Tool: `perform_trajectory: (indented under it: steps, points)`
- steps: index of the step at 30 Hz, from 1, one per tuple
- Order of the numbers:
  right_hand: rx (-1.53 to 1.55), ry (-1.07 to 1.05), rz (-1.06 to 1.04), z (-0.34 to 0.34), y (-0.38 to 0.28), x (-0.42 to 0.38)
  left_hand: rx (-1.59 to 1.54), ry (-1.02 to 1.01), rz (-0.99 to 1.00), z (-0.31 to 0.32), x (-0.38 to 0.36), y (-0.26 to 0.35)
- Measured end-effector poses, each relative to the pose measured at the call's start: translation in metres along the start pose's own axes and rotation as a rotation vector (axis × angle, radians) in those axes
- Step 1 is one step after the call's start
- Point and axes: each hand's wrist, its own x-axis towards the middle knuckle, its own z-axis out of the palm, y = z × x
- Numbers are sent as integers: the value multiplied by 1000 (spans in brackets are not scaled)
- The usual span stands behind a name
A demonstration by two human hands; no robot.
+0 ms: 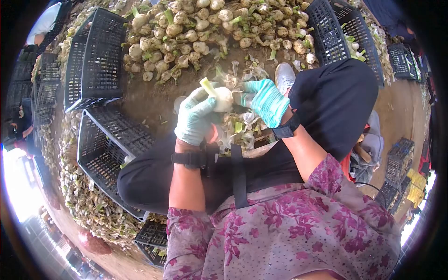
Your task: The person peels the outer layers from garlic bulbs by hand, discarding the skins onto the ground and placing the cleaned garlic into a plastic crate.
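A white bulb [223, 99] with a short pale green stem is held in my left hand [195, 116], which wears a light glove and has its fingers wrapped round it. Close to the bulb's right side, my right hand [268, 101], in a striped turquoise glove, is closed on a small object whose shape I cannot make out. Brownish roots or dry skin show between the two hands. Loose peelings [247, 122] lie below and behind the hands.
A large heap of bulbs [186, 35] lies ahead. Black crates stand at the left [95, 60], beside my left knee [105, 144] and at the upper right [326, 35]. Peelings [88, 205] cover the ground at left. A shoe [284, 77] sits beyond my right hand.
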Motion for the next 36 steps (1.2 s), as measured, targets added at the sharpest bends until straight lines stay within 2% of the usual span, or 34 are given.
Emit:
perform_trajectory:
  steps: [4, 6, 7, 9, 10, 12, 13, 15, 17, 18, 19, 21, 22, 23, 25, 26, 27, 29, 30, 31, 33, 36]
  points:
    - [171, 41, 66, -2, -7, -5, -20, -6, 6, -1, 3, -1]
    - [640, 31, 212, -5, -15, -10, -28, -12, 18, 1, 3, -1]
    - [640, 33, 214, -3, -13, -10, 27, 31, 26, 3, 2, 0]
    - [-142, 127, -45, 5, -6, -8, 82, 73, 36, 4, 2, -2]
    - [-189, 215, -59, 13, -7, -11, 108, 97, 78, 3, 4, -6]
    - [-150, 267, -125, 21, -2, -12, 133, 120, 122, 2, 4, -5]
    - [-109, 314, -190, 23, -1, -12, 138, 119, 59, -1, 2, -1]
    - [-89, 291, -158, 22, -4, -10, 141, 125, -2, -2, -2, 1]
    - [123, 328, -28, 21, 3, 1, -2, 67, 26, -2, -2, 1]
    - [-7, 395, -87, 19, 7, 6, -1, 65, 29, 0, -2, 2]
    - [-7, 398, -87, 18, 9, 5, -43, 13, 27, 2, -2, 3]
    - [268, 315, 44, 9, -4, 0, -92, -37, 22, 3, -3, 1]
    - [515, 367, -155, 22, 24, 8, -87, -32, 17, 2, -1, -1]
    - [513, 367, -154, 18, 24, 8, -81, -26, 13, 1, 0, -1]
    - [171, 29, -235, 12, 22, 7, -28, -30, -3, 3, 1, 0]
    - [224, 10, -137, 14, 20, 5, 26, -36, -17, 3, 1, 1]
    - [225, 9, -135, 8, 9, 3, 26, -35, -18, 3, 1, 1]
    - [-6, -173, 34, -6, -13, 1, 18, -53, -49, 0, -1, 1]
    - [255, -178, 100, -5, -7, 0, 16, -48, -48, 0, -2, 2]
    - [255, -182, 101, -6, -11, -4, -12, -39, -49, 2, -3, 2]
    - [52, -26, 30, -12, -29, -15, -42, -29, -48, 2, -3, 2]
    - [-102, -57, -54, -10, -14, -7, -68, -52, -84, -1, -1, 3]
